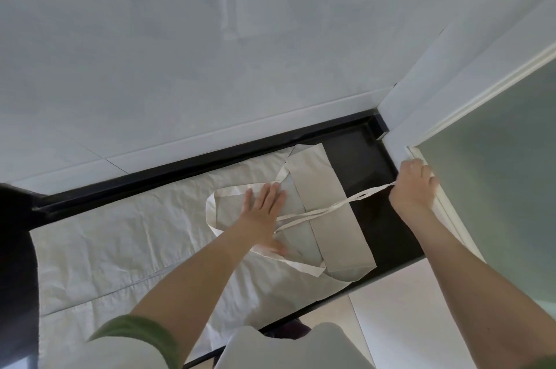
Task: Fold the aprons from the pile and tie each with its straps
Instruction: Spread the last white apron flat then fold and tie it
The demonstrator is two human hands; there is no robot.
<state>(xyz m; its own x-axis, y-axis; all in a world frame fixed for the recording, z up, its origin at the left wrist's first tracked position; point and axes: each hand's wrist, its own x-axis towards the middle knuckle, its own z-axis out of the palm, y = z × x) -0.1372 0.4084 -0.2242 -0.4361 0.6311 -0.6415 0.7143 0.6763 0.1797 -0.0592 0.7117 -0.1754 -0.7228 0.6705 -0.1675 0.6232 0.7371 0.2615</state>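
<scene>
Your left hand (264,215) presses flat, fingers straight and together, on the folded apron (331,236), while right of it your right hand (413,185) seemingly clamps the taut straps (361,195).

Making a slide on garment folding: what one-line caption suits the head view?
Left hand presses flat on a folded apron while the right hand pulls its straps taut.
</scene>
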